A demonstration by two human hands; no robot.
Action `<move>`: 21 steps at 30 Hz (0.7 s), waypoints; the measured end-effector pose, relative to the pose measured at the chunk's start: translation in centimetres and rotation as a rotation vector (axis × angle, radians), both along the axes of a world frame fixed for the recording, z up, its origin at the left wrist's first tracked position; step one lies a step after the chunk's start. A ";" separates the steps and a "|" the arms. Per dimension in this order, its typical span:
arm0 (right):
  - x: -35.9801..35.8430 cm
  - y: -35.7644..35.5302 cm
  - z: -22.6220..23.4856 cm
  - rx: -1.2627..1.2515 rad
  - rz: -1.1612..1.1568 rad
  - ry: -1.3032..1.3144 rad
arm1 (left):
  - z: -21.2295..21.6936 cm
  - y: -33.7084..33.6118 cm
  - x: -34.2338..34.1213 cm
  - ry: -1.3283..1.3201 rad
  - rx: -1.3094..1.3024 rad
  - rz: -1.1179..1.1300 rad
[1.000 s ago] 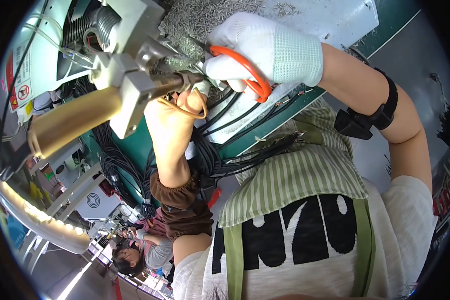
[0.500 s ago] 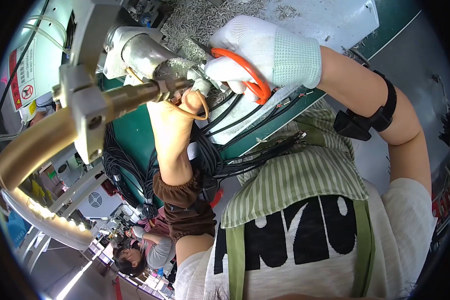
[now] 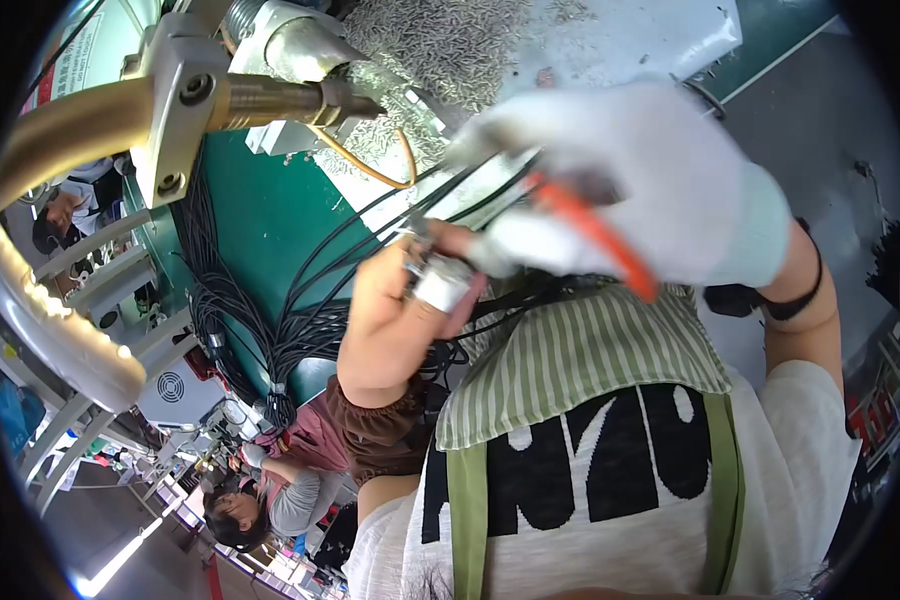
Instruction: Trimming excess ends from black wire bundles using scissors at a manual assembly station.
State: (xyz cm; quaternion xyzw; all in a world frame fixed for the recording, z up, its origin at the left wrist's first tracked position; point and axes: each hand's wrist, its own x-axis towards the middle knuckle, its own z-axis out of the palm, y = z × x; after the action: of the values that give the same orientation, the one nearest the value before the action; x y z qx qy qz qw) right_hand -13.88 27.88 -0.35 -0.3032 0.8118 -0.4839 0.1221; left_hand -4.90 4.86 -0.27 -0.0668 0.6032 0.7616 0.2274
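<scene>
My left hand (image 3: 395, 315), bare with white wraps on its fingertips, is closed in front of my apron. Its thumb and fingers pinch a small metal connector (image 3: 417, 240) at the end of a black cable. My right hand (image 3: 660, 180), in a white knit glove, is smeared by motion but wraps round orange-handled pliers (image 3: 595, 235). The pliers' jaws are blurred and partly hidden by the glove. Right fingertips hover close beside the left ones; I cannot tell if they touch. Several black cables (image 3: 315, 285) fan out beneath both hands.
A brass tube with a pointed tip (image 3: 365, 105) in a metal clamp (image 3: 180, 110) juts in from the left. Beyond are a metal nozzle (image 3: 305, 50) and piled small silvery clippings (image 3: 440, 50) on a white sheet. Cable bundles lie on the green table (image 3: 255, 215). Another person (image 3: 295, 495) works at lower left.
Both hands have drawn back from the brass tip towards my apron; the left moved down, the right down and to the right with the pliers. My view has shifted slightly.
</scene>
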 end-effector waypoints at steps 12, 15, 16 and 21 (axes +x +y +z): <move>2.0 -1.5 -0.9 -0.235 -0.048 -0.023 | 0.6 4.3 0.2 0.323 -0.430 0.288; 1.8 -1.3 -1.1 -0.261 -0.067 0.098 | 1.0 3.2 -0.5 0.306 -0.387 0.165; 1.6 -1.2 -1.2 -0.311 -0.070 0.227 | 1.3 2.2 -0.9 0.187 -0.209 0.062; 0.4 0.3 -1.1 -0.305 0.168 -0.035 | 2.5 3.2 -0.9 0.095 -0.259 -0.036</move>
State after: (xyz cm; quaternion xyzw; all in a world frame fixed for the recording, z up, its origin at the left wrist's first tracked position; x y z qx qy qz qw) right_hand -13.50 28.22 -1.46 -0.3763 0.6984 -0.5950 0.1289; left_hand -5.83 8.01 2.27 -0.0485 0.7077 0.6754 0.2017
